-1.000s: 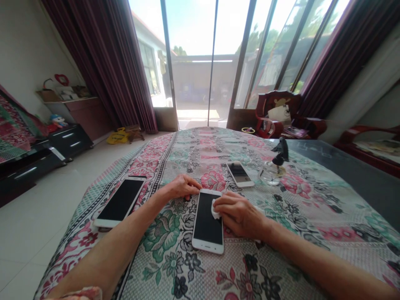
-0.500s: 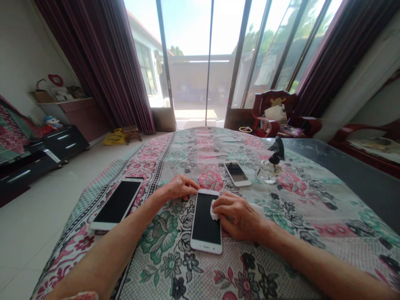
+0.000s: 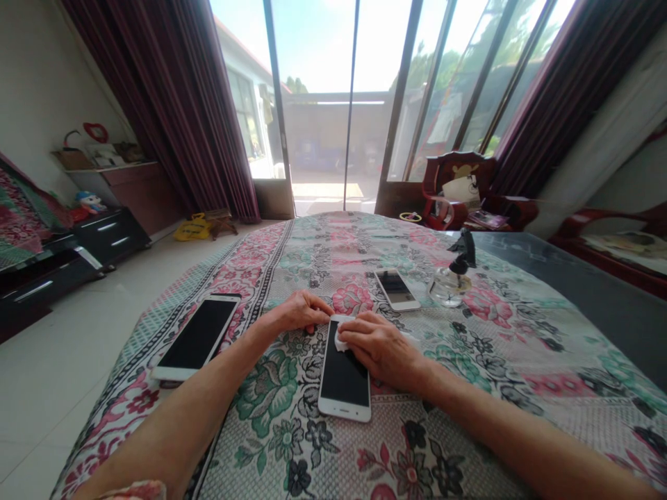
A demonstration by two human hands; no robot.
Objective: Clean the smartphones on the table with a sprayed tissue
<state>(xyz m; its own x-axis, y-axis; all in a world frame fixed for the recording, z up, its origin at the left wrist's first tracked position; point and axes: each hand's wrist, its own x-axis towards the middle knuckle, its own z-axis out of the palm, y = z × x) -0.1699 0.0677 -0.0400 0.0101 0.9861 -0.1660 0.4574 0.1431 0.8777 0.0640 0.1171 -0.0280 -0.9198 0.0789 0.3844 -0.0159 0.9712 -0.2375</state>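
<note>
A white smartphone (image 3: pixel 344 385) with a dark screen lies face up on the tablecloth in front of me. My left hand (image 3: pixel 302 311) is closed at its upper left corner, thumb and fingertips on the edge. Under the bent fingers of my right hand (image 3: pixel 383 347), a crumpled white tissue (image 3: pixel 340 340) presses on the upper part of the screen. Part of the tissue is hidden by that hand. Left of my left forearm rests a larger white phone (image 3: pixel 198 337), on top of something dark. A smaller white phone (image 3: pixel 397 289) lies beyond my right hand.
A clear spray bottle (image 3: pixel 449 286) with a black trigger head stands right of the small phone. The flowered tablecloth (image 3: pixel 323 250) covers the round table. Beyond it are a wooden chair (image 3: pixel 458 170), a yellow bag (image 3: pixel 192 228) on the floor and glass doors.
My right hand has slid the tissue up and to the left across the screen, toward the phone's top edge. My left hand and the phone have stayed in place.
</note>
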